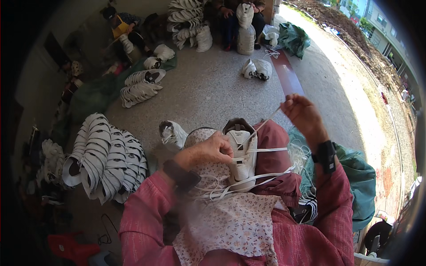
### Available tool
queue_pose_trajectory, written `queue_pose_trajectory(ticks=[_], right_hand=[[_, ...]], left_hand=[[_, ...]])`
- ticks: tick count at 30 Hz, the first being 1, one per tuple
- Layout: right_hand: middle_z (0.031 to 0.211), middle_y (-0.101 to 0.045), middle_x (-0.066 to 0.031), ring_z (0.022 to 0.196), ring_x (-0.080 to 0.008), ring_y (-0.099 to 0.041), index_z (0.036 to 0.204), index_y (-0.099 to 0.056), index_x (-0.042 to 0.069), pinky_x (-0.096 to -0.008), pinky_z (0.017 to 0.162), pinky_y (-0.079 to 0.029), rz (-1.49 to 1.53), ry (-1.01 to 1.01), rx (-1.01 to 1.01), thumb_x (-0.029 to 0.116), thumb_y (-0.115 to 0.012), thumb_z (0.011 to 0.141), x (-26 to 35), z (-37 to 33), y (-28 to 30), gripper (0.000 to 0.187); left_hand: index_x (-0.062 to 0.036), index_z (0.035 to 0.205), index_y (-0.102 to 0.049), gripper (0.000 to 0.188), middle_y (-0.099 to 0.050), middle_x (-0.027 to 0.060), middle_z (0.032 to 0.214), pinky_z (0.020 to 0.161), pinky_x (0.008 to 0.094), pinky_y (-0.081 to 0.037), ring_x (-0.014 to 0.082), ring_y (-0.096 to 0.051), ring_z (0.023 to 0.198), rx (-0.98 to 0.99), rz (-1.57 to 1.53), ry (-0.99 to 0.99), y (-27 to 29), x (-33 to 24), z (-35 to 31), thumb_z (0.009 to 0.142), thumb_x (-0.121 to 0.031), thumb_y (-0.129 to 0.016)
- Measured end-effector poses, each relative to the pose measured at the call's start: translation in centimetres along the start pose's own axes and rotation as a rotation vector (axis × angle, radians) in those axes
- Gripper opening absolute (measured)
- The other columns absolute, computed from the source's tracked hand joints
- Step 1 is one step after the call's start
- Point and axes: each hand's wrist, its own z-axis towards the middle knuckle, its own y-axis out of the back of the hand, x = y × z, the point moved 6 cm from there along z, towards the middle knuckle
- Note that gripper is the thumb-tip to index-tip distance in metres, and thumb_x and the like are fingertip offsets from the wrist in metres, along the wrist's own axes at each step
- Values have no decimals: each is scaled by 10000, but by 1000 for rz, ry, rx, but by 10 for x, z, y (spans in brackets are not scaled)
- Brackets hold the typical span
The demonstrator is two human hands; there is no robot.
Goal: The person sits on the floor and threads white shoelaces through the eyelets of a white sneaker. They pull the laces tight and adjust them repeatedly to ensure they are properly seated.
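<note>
A white shoe upper [242, 172] with a dark lining lies across my lap, its opening pointing away from me. My left hand [212, 148] is closed at its left edge, thumb and fingertips pinched beside a lace strand that crosses the front. Raised to the right, my right hand [303, 114] pinches the end of a white shoelace [270, 119], which runs taut down to the upper. More loose white laces [266, 177] trail over the floral apron [230, 217] and my right thigh. Just left of my knee stands another white shoe upper [172, 134].
Nested stacks of white uppers [108, 155] stand at the left, with more [142, 86] farther back. Green sacks [355, 186] lie at my right. Two people sit at the back, one in a yellow apron [120, 29]. A red plastic object [73, 248] is at lower left.
</note>
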Motion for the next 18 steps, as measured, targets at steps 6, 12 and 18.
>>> queue_pose_trajectory(ticks=[6,12,18], right_hand=[[839,-515,-124,731,-235,-523,902,-490,-57,-389,829,-498,197,320,-369,13,-456,963,258,-58,140,99],[813,-523,-112,744,-218,-530,928,-521,-53,-242,589,-484,69,454,-368,40,-511,976,328,-108,173,105],[1268,-605,-211,1018,-236,-652,1326,-468,-68,-344,963,-544,-294,470,-448,-12,-594,963,206,-96,92,389]], left_hand=[[-103,846,-738,209,-568,34,988,1006,345,-396,237,-423,1151,56,78,-7,-3,-9,11,714,-256,-788],[-149,850,-753,187,-605,40,965,951,389,-451,239,-517,1067,-93,173,-104,-8,-21,10,718,-266,-813],[-76,1044,-700,261,-646,93,1041,725,330,-531,271,-664,867,-342,610,-659,-65,-59,-5,786,-86,-669]])
